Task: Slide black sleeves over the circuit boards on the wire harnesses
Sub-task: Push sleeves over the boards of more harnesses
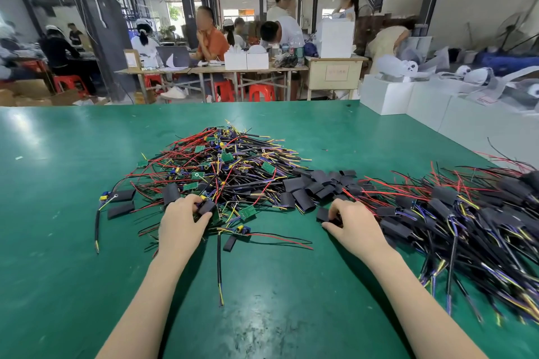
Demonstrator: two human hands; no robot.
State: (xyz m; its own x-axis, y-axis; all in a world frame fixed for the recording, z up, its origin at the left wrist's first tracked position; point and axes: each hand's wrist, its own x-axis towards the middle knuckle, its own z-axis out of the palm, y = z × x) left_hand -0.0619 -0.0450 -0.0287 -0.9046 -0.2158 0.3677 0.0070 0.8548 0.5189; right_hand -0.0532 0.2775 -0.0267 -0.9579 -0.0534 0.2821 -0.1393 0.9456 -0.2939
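On the green table [73, 242], two loose black sleeves [121, 209] lie at the left beside the central heap of unsleeved wire harnesses [221, 166] with bare green circuit boards [247, 212]. The left hand [182, 220] curls its fingers round a black sleeve [206, 207] at the heap's near edge. Right of the heap's pile of spare sleeves [315, 186], the right hand [354, 223] pinches another sleeve [323, 214] against the table, beside the heap of sleeved harnesses [455, 213].
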